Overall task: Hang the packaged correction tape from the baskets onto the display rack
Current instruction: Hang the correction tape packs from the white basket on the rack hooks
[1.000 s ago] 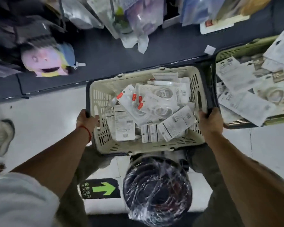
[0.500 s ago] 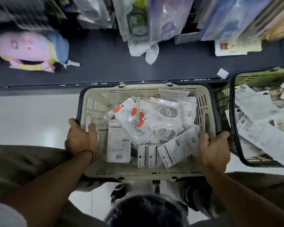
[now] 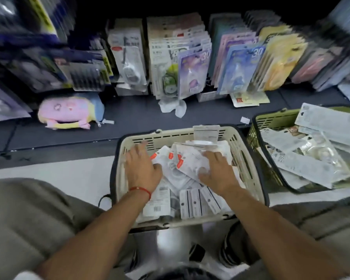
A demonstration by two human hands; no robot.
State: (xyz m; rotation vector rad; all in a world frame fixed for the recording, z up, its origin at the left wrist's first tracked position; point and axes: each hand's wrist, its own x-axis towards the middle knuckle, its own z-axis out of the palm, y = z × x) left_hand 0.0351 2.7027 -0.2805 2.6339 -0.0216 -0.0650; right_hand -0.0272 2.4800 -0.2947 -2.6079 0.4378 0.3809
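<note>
A cream plastic basket [image 3: 242,150] sits on the floor between my knees, heaped with white correction tape packages [image 3: 185,164], some with red tabs. My left hand [image 3: 142,168] lies flat on the left side of the pile, fingers spread. Over the right side of the pile my right hand [image 3: 217,170] rests palm down, fingers touching a package. Neither hand has closed around anything. A green basket [image 3: 257,128] on the right holds several more white packages [image 3: 303,158]. The display rack [image 3: 190,63] behind the baskets carries rows of hanging packaged stationery.
A pink and blue plush pouch [image 3: 69,112] lies on the dark shelf base [image 3: 139,120] at left. A crumpled clear wrapper [image 3: 172,106] and a small white tag [image 3: 245,120] lie there too. White floor [image 3: 49,168] shows left of the basket.
Both hands let go of the cream basket's sides and moved inward onto the package pile. The view tilted up, bringing the display rack into sight.
</note>
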